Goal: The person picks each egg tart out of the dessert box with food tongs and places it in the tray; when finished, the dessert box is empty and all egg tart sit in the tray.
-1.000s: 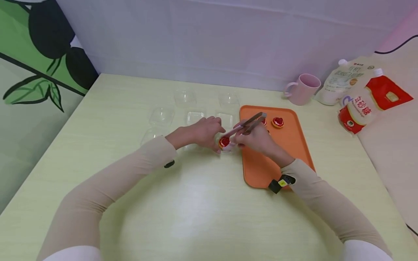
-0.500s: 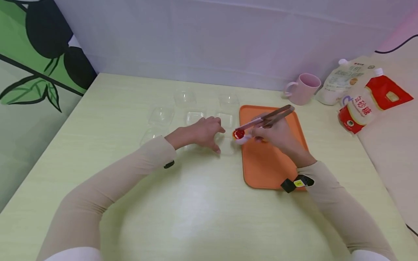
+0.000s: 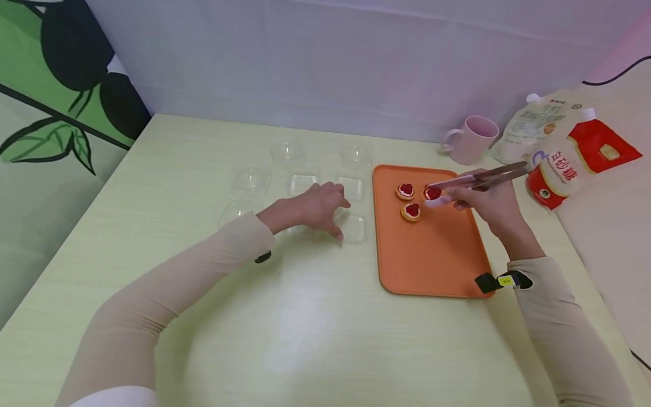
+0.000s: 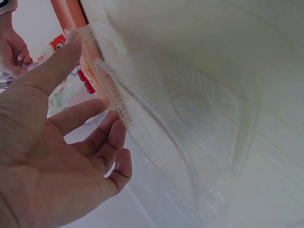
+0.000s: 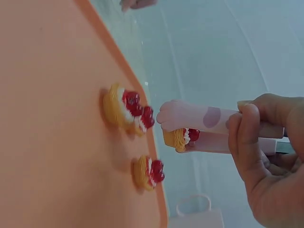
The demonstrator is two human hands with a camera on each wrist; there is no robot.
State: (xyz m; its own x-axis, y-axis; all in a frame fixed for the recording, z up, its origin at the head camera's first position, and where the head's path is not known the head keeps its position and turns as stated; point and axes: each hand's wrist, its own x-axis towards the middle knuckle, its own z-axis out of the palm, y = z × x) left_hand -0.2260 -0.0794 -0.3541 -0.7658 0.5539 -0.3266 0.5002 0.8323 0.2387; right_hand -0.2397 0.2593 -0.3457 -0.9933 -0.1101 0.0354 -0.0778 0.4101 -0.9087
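In the right wrist view my right hand (image 5: 273,152) pinches a pair of tongs with pink paw-shaped tips (image 5: 190,115). A small tart with red berries (image 5: 181,138) sits between those tips. In the head view the tongs (image 3: 478,178) reach over the orange tray (image 3: 432,254). Other berry tarts stand on the tray, among them one tart (image 3: 405,191) and a nearer one (image 3: 411,212). My left hand (image 3: 317,206) lies by a clear plastic container (image 3: 352,227), fingers loosely spread. In the left wrist view its thumb and fingertips lie along the rim of the container (image 4: 166,128).
More clear containers stand in the middle of the table, such as one (image 3: 252,182) on the left and one (image 3: 356,155) at the back. Behind the tray are a pink mug (image 3: 472,139), a pale pouch (image 3: 531,130) and a red-and-white sugar bag (image 3: 559,169).
My right hand has moved right, from over the container by my left hand to over the tray, with the tart in the tongs. The left hand has barely moved.
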